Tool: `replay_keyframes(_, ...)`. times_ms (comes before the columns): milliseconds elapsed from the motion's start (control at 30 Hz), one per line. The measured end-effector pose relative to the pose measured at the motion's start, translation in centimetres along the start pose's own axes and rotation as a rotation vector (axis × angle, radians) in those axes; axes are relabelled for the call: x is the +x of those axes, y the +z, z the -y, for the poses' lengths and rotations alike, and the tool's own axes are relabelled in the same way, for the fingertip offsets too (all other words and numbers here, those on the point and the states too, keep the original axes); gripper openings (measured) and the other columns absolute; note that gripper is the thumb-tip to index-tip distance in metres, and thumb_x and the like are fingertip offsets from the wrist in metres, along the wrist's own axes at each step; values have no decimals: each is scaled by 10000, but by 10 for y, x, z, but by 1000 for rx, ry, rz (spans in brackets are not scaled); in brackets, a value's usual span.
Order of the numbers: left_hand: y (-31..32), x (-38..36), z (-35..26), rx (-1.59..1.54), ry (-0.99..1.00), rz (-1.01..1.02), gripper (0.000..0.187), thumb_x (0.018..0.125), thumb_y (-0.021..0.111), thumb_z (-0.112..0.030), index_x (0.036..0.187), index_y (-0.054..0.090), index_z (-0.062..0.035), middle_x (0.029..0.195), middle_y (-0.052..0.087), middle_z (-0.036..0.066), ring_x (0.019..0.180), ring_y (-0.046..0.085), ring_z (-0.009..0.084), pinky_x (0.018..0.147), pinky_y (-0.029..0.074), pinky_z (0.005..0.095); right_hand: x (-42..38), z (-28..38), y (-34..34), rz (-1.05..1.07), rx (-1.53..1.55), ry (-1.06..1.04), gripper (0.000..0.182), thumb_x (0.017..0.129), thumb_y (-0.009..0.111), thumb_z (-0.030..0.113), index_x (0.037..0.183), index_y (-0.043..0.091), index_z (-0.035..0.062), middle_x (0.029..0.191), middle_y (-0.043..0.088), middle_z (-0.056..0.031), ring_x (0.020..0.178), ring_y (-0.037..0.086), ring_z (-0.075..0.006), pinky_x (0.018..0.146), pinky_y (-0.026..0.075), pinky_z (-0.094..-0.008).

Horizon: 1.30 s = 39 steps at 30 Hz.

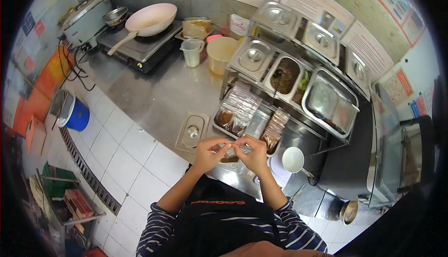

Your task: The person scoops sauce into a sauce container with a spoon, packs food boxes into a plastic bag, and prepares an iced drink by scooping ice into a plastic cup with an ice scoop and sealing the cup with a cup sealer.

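Observation:
My left hand [209, 154] and my right hand [254, 153] meet in front of my apron, thumbs and fingertips pinched together. Between them they grip the top of a small clear plastic bag [229, 159], which hangs below with something brown in it. My fingers hide most of it. Beyond my hands, a metal tray of packed plastic bags [238, 107] with brown contents stands on the counter. A narrower tray of similar bags [274, 128] is just past my right hand. Left of my left hand lies a steel lid [192, 131] with a round recessed handle.
A white pan [151, 19] rests on a cooker [140, 47] at the back left. Nearby stand a measuring jug [191, 52] and a yellowish tub [221, 54]. Lidded steel containers [254, 56] fill a rack at right. A white bowl [293, 159] sits right of my hands.

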<state>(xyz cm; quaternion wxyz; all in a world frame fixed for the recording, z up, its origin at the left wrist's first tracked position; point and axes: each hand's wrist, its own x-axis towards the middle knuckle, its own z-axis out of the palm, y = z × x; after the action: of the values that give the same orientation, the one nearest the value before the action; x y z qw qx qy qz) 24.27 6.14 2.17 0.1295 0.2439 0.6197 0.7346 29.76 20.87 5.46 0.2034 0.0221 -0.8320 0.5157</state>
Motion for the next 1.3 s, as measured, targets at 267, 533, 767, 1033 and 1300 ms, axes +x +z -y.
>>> replay_keyframes(267, -50, -29, 7, 39, 35, -380, 74, 790, 594, 2, 845, 613, 48, 801, 609, 92, 625, 612, 133, 547, 501, 220, 18, -4, 51, 209, 88, 56, 70, 727, 665, 36, 751, 618, -10, 684, 628, -69, 632, 588, -115, 592, 457, -234)
replay_keyframes(533, -127, -44, 20, 22, 40, -680, 63, 802, 592, -6, 839, 614, 40, 721, 620, 84, 581, 581, 117, 507, 465, 226, 76, -51, 133, 462, 283, 346, 160, 693, 721, 128, 662, 618, 10, 630, 628, -58, 557, 556, -98, 537, 442, -242)
replay_keyframes(767, -225, -36, -14, -116, -21, -822, 134, 856, 546, -133, 829, 576, -5, 760, 618, 89, 658, 615, 165, 576, 478, 257, 128, -196, 182, 386, -778, -85, 177, 740, 600, 160, 760, 577, -13, 802, 586, -196, 755, 561, -347, 679, 451, -409)
replay_keyframes(1033, -287, 29, -15, -93, -15, -659, 121, 936, 402, -181, 966, 398, -65, 788, 617, 95, 643, 580, 115, 554, 463, 215, 151, -73, 148, 703, -193, 209, 139, 806, 522, 14, 917, 441, 31, 730, 605, -169, 691, 593, -347, 640, 453, -359)
replay_keyframes(1300, -283, 111, 26, -237, -134, -547, 162, 933, 406, -234, 986, 404, -80, 846, 634, 109, 584, 520, 59, 388, 348, 196, 122, 95, 1, -463, -574, -77, 285, 729, 535, -107, 926, 649, 66, 917, 655, -107, 841, 647, -206, 704, 497, -282)
